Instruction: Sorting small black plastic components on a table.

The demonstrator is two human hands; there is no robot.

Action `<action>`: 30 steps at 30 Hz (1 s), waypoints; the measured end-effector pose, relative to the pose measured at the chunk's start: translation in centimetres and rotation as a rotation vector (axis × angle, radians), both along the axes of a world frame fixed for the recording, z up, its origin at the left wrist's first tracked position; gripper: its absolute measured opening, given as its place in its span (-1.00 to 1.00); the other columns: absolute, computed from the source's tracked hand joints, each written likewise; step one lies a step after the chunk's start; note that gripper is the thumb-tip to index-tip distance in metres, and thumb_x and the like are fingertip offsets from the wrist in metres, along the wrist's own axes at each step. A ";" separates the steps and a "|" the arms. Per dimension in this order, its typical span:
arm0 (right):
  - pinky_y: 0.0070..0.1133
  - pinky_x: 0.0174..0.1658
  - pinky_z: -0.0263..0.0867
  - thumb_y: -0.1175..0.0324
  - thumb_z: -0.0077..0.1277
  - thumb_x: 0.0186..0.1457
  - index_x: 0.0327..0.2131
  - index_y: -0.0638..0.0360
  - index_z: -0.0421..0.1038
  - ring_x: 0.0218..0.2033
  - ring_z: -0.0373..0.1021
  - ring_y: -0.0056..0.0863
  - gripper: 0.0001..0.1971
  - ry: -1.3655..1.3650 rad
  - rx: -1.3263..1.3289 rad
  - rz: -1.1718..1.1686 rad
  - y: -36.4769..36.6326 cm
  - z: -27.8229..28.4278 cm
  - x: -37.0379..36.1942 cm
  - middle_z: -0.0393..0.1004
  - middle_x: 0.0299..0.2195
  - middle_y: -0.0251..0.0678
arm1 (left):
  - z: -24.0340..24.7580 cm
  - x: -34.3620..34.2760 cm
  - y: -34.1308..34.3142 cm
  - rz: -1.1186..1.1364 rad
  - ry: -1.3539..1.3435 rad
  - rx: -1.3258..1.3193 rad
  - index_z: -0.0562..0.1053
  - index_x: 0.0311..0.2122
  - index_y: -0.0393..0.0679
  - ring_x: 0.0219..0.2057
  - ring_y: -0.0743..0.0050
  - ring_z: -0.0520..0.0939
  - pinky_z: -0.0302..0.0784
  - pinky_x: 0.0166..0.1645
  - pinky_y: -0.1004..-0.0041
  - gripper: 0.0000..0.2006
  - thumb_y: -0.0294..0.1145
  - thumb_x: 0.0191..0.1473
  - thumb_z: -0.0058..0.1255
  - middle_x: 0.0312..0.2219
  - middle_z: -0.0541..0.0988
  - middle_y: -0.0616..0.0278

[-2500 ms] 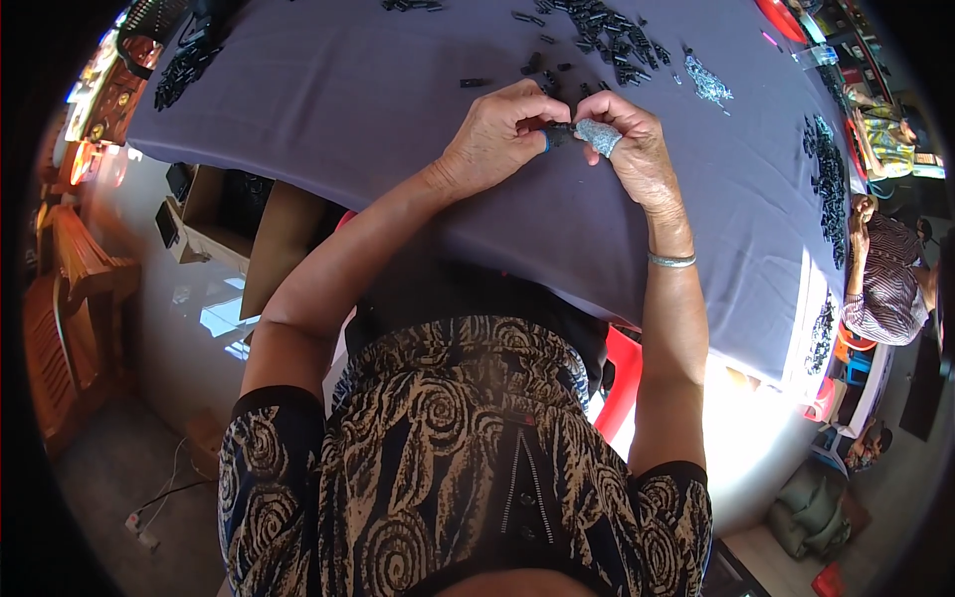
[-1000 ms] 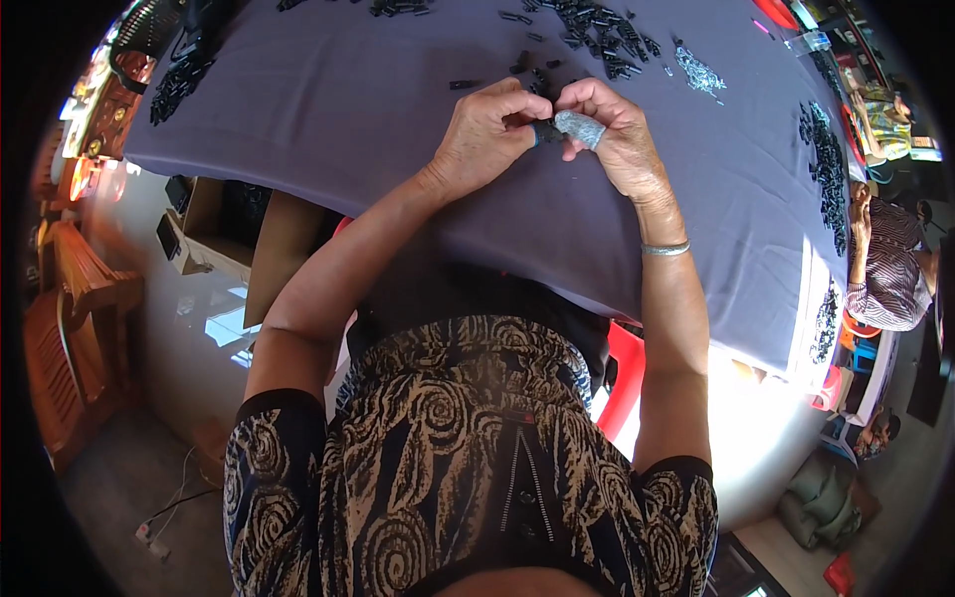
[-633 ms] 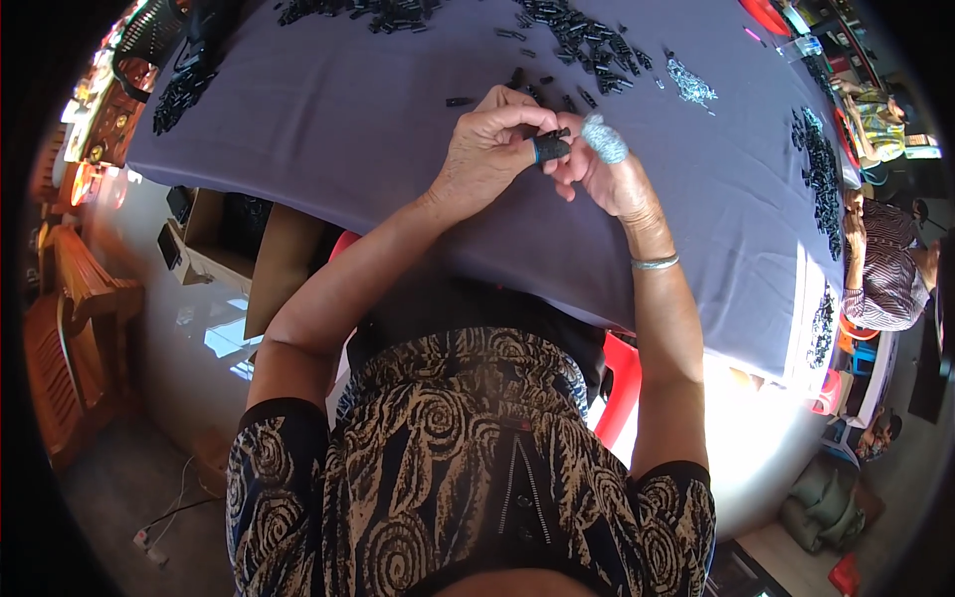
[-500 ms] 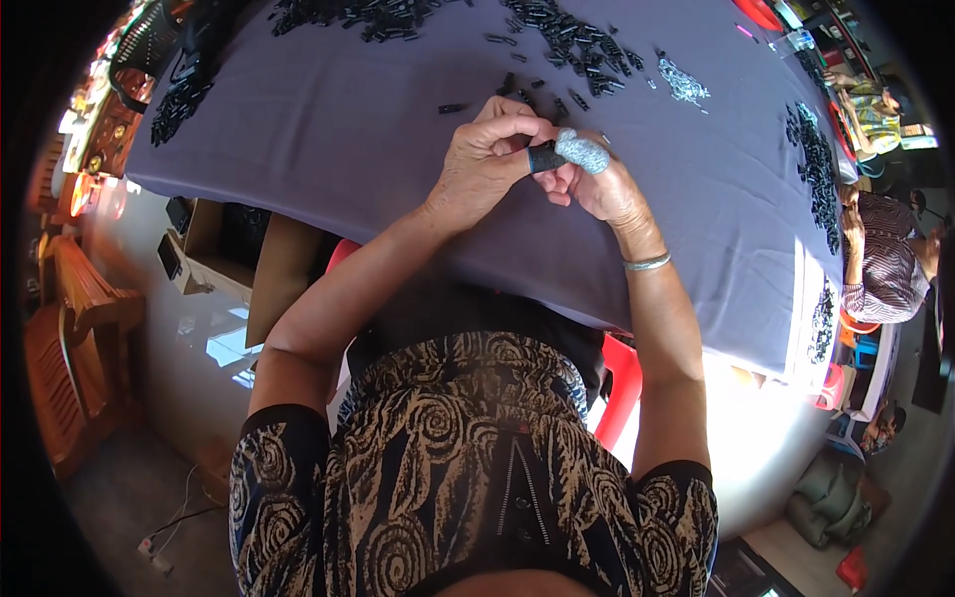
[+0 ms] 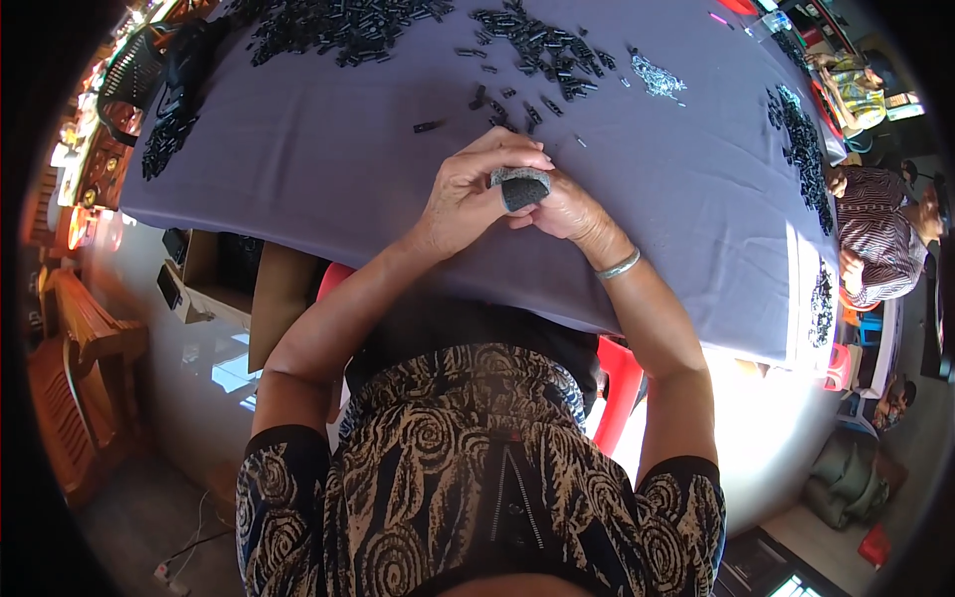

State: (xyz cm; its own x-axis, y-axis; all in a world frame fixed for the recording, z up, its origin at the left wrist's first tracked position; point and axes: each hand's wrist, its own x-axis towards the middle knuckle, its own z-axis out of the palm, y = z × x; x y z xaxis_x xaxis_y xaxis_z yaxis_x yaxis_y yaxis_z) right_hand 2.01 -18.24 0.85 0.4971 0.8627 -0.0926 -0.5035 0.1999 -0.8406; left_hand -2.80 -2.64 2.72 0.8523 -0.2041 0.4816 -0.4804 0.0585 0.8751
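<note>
My left hand [image 5: 460, 197] and my right hand [image 5: 574, 211] meet above the grey tablecloth [image 5: 368, 159], fingers curled and pressed together. A dark wrap covers the left thumb, and a grey wrap [image 5: 517, 176] shows against it on the right thumb. Whatever lies between the fingers is hidden. Just beyond the hands lie a few loose small black tubular pieces [image 5: 550, 105]. Farther back is a heap of black pieces [image 5: 542, 48], with a small pile of thin silvery pieces [image 5: 657, 76] to its right.
Another black heap [image 5: 348, 30] lies at the far left, and more pieces [image 5: 171, 139] lie by the left edge. Black pieces [image 5: 804, 149] line the right side, where two people sit. An open cardboard box [image 5: 284, 298] stands below the table's left front edge.
Both hands have drawn slightly closer to me and to the left, and the two wrapped thumbs now press together. In the picture, the table and its heaps have shifted slightly up and left.
</note>
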 end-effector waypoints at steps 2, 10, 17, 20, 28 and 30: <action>-0.74 -0.55 -0.02 0.16 0.07 0.00 -0.46 0.00 0.30 -0.56 0.08 -0.80 -0.79 -0.003 0.011 -0.008 0.2 -0.2 0.0 0.16 -0.59 -0.61 | -0.3 0.2 -0.1 -0.005 -0.005 -0.019 0.53 -0.22 -0.23 -0.18 0.48 0.49 0.39 -0.10 0.52 -0.78 -0.58 -0.05 0.03 -0.22 0.48 0.17; -0.77 -0.58 -0.06 0.25 0.06 0.07 -0.41 -0.04 0.21 -0.62 0.03 -0.82 -0.80 0.009 -0.065 -0.107 1.0 1.3 -1.0 0.11 -0.59 -0.63 | -1.2 -0.3 -1.4 0.139 -0.047 -0.096 0.46 -0.34 -0.33 -0.24 0.50 0.48 0.37 -0.15 0.52 -0.87 -0.50 -0.01 -0.03 -0.35 0.50 0.17; -0.79 -0.60 -0.10 0.34 0.05 0.04 -0.36 0.00 0.16 -0.62 0.02 -0.87 -0.78 0.118 -0.101 -0.218 1.5 1.4 -1.8 0.12 -0.57 -0.62 | -0.8 -0.9 -2.3 0.288 0.104 -0.244 0.45 -0.39 -0.36 -0.40 0.59 0.45 0.35 -0.26 0.59 -0.85 -0.46 0.02 -0.08 -0.44 0.46 0.23; -0.79 -0.62 -0.13 0.31 0.06 0.06 -0.42 -0.02 0.16 -0.65 0.00 -0.87 -0.78 0.098 -0.105 -0.234 1.6 1.5 -1.8 0.10 -0.61 -0.64 | -0.8 -0.8 -2.2 0.294 0.112 -0.214 0.46 -0.41 -0.35 -0.38 0.60 0.46 0.37 -0.23 0.57 -0.84 -0.48 0.04 -0.12 -0.45 0.48 0.24; -0.78 -0.62 -0.11 0.28 0.03 0.10 -0.47 -0.01 0.21 -0.67 0.01 -0.85 -0.80 0.093 -0.016 -0.187 1.5 1.4 -1.1 0.12 -0.64 -0.64 | 0.3 -0.7 -2.6 0.272 0.318 -0.372 0.48 -0.42 -0.33 -0.54 0.74 0.39 0.32 -0.48 0.67 -0.87 -0.51 0.03 -0.08 -0.51 0.44 0.38; -0.78 -0.62 -0.12 0.29 0.02 0.10 -0.46 0.00 0.21 -0.67 0.01 -0.85 -0.82 0.099 -0.045 -0.223 1.9 1.7 -1.6 0.12 -0.64 -0.64 | -0.2 -0.7 -2.4 0.276 0.267 -0.354 0.47 -0.42 -0.33 -0.51 0.73 0.40 0.33 -0.44 0.66 -0.87 -0.50 0.03 -0.08 -0.50 0.44 0.37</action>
